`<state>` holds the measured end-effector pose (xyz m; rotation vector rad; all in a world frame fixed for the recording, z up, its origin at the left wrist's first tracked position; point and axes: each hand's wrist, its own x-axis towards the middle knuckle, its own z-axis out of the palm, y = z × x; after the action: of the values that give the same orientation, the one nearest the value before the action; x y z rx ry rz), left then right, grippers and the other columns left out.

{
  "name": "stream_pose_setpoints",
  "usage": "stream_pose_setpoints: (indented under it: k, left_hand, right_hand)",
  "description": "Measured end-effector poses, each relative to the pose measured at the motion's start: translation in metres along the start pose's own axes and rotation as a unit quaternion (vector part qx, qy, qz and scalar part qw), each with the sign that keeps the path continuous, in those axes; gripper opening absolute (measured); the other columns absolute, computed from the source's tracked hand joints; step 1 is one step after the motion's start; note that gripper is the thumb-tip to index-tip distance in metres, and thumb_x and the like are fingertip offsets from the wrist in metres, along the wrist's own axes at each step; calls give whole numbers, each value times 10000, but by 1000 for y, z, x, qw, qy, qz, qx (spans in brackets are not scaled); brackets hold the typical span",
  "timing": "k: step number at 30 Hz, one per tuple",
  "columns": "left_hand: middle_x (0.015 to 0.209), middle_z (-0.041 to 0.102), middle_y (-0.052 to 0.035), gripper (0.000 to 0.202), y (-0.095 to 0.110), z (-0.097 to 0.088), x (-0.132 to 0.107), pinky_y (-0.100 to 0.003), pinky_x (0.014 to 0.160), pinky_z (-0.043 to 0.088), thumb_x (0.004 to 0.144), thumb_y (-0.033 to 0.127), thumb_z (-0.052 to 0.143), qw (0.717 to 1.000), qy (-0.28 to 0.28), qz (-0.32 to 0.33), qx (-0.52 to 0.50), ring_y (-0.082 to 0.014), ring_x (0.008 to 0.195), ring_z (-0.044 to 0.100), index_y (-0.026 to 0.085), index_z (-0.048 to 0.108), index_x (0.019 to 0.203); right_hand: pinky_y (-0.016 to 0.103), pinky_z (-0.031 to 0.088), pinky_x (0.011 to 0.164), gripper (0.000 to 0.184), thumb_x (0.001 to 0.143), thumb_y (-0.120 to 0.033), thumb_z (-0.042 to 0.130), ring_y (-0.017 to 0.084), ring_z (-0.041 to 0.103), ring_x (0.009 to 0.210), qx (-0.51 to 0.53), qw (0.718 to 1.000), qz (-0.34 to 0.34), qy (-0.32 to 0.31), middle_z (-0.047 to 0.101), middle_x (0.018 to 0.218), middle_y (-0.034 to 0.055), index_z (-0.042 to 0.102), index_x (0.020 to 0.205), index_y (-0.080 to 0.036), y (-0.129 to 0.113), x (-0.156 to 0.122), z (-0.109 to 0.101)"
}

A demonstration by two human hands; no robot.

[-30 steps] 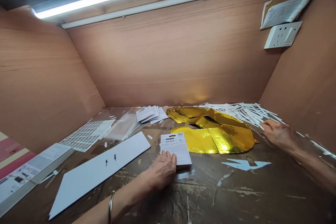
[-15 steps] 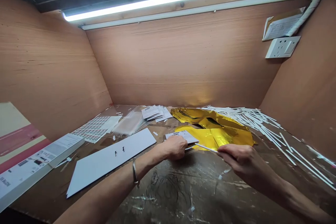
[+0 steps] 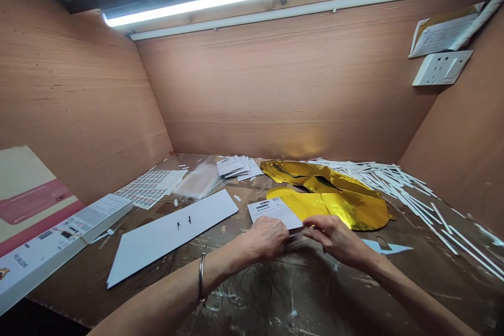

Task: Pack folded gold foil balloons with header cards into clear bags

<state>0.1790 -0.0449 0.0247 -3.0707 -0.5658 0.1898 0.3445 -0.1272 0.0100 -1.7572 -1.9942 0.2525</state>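
Close to the middle of the scuffed brown wooden desk (image 3: 433, 286), a white rectangular printed card (image 3: 273, 212) lies tilted between two bare hands, its right corner lapping onto a crumpled gold foil balloon (image 3: 334, 205). The left hand (image 3: 268, 239), with a thin silver bangle (image 3: 202, 277) on its wrist, sits at the card's near edge, fingers curled and pressed together against it. The right hand (image 3: 336, 239) comes in from the right with its fingers closed and bunched, their tips (image 3: 317, 231) just at the card's lower right corner; whether they pinch anything thin there is too small to tell.

Beyond the card, a stack of small white printed cards (image 3: 238, 167) and clear plastic sleeves (image 3: 199, 181) lie near the back wall of pale wood panelling (image 3: 275, 105), which bounds the desk on the far side. To the card's left lies a long white card strip with two small slots (image 3: 169, 239), set at a slant, and further back a sheet of small printed labels (image 3: 139, 189). To its right, a loose spread of thin white sticks (image 3: 378, 178) runs toward the right wall. A long white printed box (image 3: 59, 247) lies along the desk's left edge. On the near side of the card, the forearms cross a wide stretch of scratched desk.
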Motion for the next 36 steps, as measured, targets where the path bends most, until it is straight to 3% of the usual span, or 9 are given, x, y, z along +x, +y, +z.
stream_pose_setpoints:
  k: [3, 8, 12, 16, 20, 24, 30, 33, 36]
  left_hand:
    - [740, 640, -176, 176, 2, -3, -3, -313, 546, 464, 690, 107, 441, 1000, -15, -5, 10, -263, 636, 611, 73, 592, 774]
    - [775, 636, -159, 152, 5, 4, -8, -316, 575, 464, 684, 114, 474, 999, -30, -4, 24, -262, 671, 608, 97, 578, 794]
    - [771, 631, -155, 149, -1, 14, -17, -325, 595, 461, 728, 193, 480, 999, -19, -21, 23, -259, 678, 604, 105, 580, 794]
    - [884, 621, -144, 431, -13, 26, -15, -374, 717, 448, 827, 464, 321, 996, 45, -58, -47, -270, 853, 576, 121, 565, 921]
    - [1340, 314, -145, 552, -26, 57, 0, -497, 970, 212, 854, 489, 218, 988, 102, -77, -85, -293, 1244, 227, 131, 334, 1258]
    - [1412, 146, -112, 646, -33, 84, 9, -533, 1000, 39, 836, 550, 152, 990, 80, -68, -96, -284, 1289, 29, 139, 195, 1333]
    - [1417, 134, -88, 669, -34, 88, 8, -526, 1003, 4, 826, 572, 88, 991, 76, -68, -89, -268, 1293, 14, 153, 185, 1338]
    - [1416, 144, -81, 654, -33, 86, 7, -515, 1007, 8, 829, 566, 92, 992, 75, -59, -81, -261, 1294, 17, 165, 188, 1337]
    - [1413, 156, -88, 649, -32, 84, 5, -514, 1006, 15, 832, 561, 86, 993, 77, -51, -77, -264, 1293, 23, 165, 203, 1333]
  right_hand:
    - [223, 420, 497, 177, 760, -292, 480, 128, 556, 535, 182, 979, 86, -21, 613, 656, 7, 622, 799, -194, 2, -4, 2]
    - [205, 381, 418, 134, 698, -312, 518, 115, 504, 482, 241, 949, 189, 73, 518, 554, -19, 496, 643, -192, -2, -1, 30]
    - [196, 382, 355, 142, 674, -307, 489, 101, 489, 424, 307, 933, 189, -10, 519, 551, -33, 522, 723, -178, -2, -1, 44]
    - [213, 406, 430, 153, 627, -231, 531, 89, 481, 456, 324, 928, 167, -78, 553, 599, -12, 621, 717, -147, 1, -6, 43]
    - [219, 371, 558, 102, 701, -191, 540, 115, 494, 627, 168, 983, 45, -60, 521, 661, -8, 640, 680, -188, 3, -11, 46]
    - [233, 338, 560, 213, 831, -170, 387, 129, 469, 646, -84, 991, -97, -40, 532, 727, 37, 585, 755, -160, 7, -17, 55]
    - [289, 350, 589, 201, 839, -180, 366, 173, 462, 671, -130, 989, -70, -13, 531, 746, 86, 513, 712, -133, 5, -24, 65]
    - [290, 382, 604, 193, 840, -167, 348, 168, 490, 686, -115, 993, -14, 6, 531, 763, 75, 479, 698, -156, -14, -37, 68]
    - [286, 420, 629, 204, 843, -186, 345, 165, 530, 733, -57, 998, 5, -31, 550, 804, 56, 501, 713, -195, -33, -66, 62]
